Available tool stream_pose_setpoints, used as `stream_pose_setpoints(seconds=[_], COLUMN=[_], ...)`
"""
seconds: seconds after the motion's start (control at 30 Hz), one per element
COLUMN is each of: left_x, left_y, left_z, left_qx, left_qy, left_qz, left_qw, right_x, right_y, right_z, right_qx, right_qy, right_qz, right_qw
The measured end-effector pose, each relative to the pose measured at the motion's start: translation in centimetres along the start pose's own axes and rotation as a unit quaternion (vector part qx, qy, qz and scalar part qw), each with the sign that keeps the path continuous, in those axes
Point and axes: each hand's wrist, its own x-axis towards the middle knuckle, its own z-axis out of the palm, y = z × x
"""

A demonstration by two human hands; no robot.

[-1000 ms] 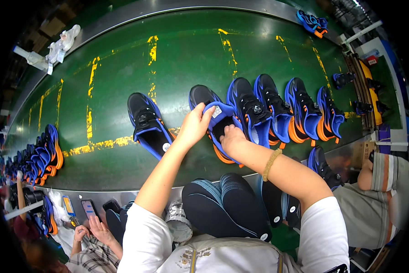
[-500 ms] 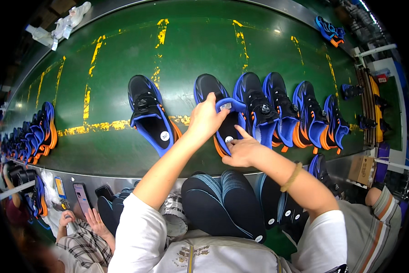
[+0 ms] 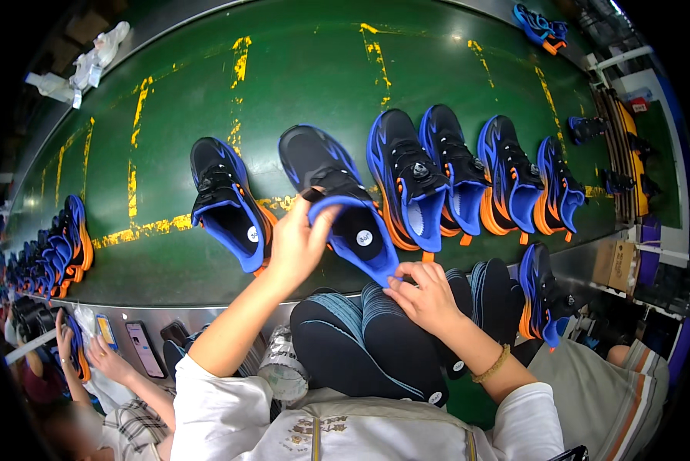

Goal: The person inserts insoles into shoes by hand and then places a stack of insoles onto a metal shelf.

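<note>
A black-and-blue sneaker point(image 3: 312, 156) lies on the green work surface, toe pointing away from me, its opening facing me. My left hand point(image 3: 297, 244) is closed on the tongue at the front of the opening. At the back, the fingertips of my right hand point(image 3: 427, 296) pinch the blue heel collar. Inside the shoe sits a dark insole with a round white sticker point(image 3: 365, 237). To the left stands another sneaker point(image 3: 219, 173) with a stickered insole. Immediately right is a sneaker point(image 3: 395, 157) with a pale inside, first in a row of several.
Stacks of black insoles point(image 3: 333, 349) with teal edges lie before me, beside a silver-wrapped roll point(image 3: 285, 365). One sneaker point(image 3: 541, 288) is at the near right edge, by a seated person. More sneakers point(image 3: 76, 230) line the far left, near another person's hands point(image 3: 107, 357) and a phone point(image 3: 143, 346).
The held sneaker has swung, its heel now toward the right. My right hand has left the shoe's inside for the heel collar. My left hand has shifted left and nearer, still at the tongue.
</note>
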Motion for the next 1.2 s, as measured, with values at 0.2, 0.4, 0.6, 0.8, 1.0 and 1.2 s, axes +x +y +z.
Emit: stream_pose_setpoints(seconds=[0.2,0.4,0.6,0.8,1.0,1.2], left_x=[4.9,9.1,5.8,7.3,8.1,6.0], left_y=[0.1,3.8,6.7,3.4,3.9,2.3], left_z=[-3.9,-8.9,3.7,10.1,10.6,11.9], left_qx=[0.114,0.364,0.29,0.053,0.11,0.264], left_qy=[0.091,0.316,-0.074,-0.14,-0.083,-0.002], left_qz=[-0.032,0.217,0.287,-0.025,-0.026,0.2], left_qw=[0.989,0.849,0.91,0.988,0.99,0.943], right_x=[1.5,-6.3,-9.0,-10.7,-10.6,-7.7], right_y=[-4.1,-10.5,-11.9,-11.8,-10.9,-5.3], right_z=[-3.4,-4.0,-3.9,-4.6,-8.2,-14.0], right_qx=[-0.061,0.005,-0.035,0.035,0.222,-0.004], right_qy=[0.07,0.02,-0.153,-0.133,-0.122,0.169], right_qz=[0.012,-0.041,0.021,0.058,0.109,0.046], right_qw=[0.996,0.999,0.987,0.989,0.961,0.985])
